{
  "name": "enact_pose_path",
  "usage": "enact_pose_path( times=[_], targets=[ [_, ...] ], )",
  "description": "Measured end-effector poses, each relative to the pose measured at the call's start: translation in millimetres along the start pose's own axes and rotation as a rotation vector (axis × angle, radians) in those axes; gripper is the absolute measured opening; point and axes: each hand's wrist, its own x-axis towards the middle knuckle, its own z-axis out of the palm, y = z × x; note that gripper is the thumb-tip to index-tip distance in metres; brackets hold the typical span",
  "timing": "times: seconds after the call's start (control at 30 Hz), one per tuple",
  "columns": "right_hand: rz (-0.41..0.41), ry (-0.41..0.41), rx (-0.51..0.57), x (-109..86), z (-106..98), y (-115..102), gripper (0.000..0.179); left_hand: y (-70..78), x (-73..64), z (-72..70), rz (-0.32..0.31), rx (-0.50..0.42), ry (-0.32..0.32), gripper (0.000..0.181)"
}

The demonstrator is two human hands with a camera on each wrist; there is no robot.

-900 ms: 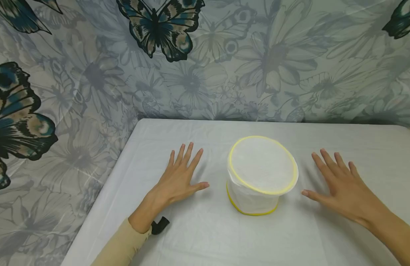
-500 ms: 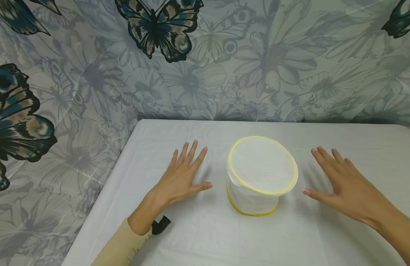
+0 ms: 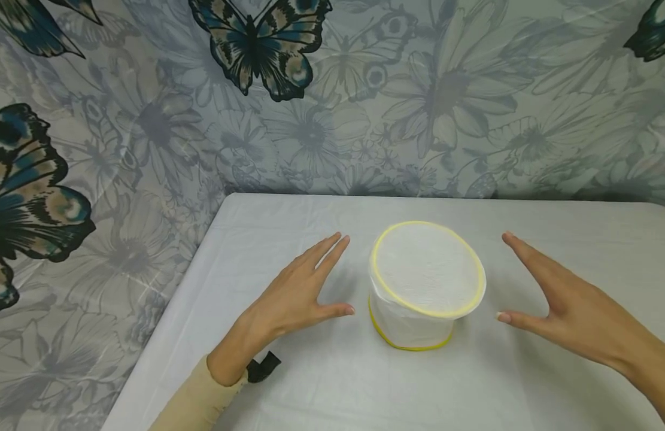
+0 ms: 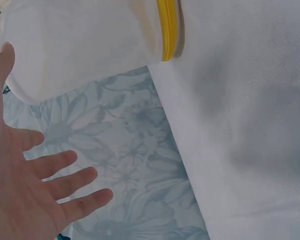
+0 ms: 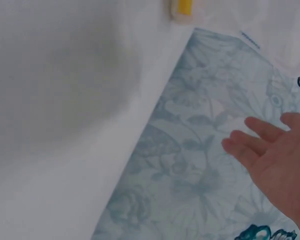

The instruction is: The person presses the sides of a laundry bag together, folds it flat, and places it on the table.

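A white cylindrical mesh laundry bag (image 3: 426, 269) with yellow edging stands upright on the white-covered table. To its left hovers my left hand (image 3: 289, 302), fingers straight and thumb pointing toward the bag, with a small gap between. On the other side my right hand (image 3: 571, 314) is held up, its thumb and fingers spread apart and not touching the bag. Both palms turn inward. The left wrist view has the bag's side (image 4: 85, 45) beyond the open left hand (image 4: 30, 185). In the right wrist view, part of the bag (image 5: 270, 25) is at the top, above the right hand (image 5: 285, 170).
White cloth covers the table (image 3: 321, 389). Behind and to the left hangs a grey floral fabric backdrop (image 3: 149, 143) with large butterflies. A black strap end (image 3: 263, 367) sticks out at the left wrist, beside a beige sleeve (image 3: 200, 395).
Both hands have turned from palms down to palms facing inward. The left hand has shifted right, closer to the bag; the right hand's fingers have drawn together. The bag has stayed put.
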Motion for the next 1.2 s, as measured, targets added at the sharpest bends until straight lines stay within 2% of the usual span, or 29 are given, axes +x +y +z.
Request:
enact_pose_path(
  times=[0.17,0.4,0.6,0.87,1.03,1.2],
  targets=[
    [-0.112,0.048,0.017,1.6,-3,-8,0.114,2.8,1.8,-2.6,0.033,-0.042,0.044,0.101],
    [-0.268,0.089,0.129,9.0,-5,-15,0.121,5.8,7.4,-2.5,0.114,-0.133,0.154,0.097],
    [-0.315,0.099,0.181,14.6,-3,-20,0.117,12.7,17.1,-1.3,0.193,-0.263,0.264,0.085],
    [-0.378,0.107,0.193,21.6,1,-23,0.112,21.0,26.9,-0.5,0.236,-0.383,0.353,0.072],
    [-0.384,0.121,0.180,25.2,2,-24,0.105,23.5,31.2,0.4,0.258,-0.423,0.386,0.064],
    [-0.391,0.118,0.208,29.5,3,-27,0.096,23.9,32.8,1.9,0.255,-0.439,0.383,0.058]
  ],
)
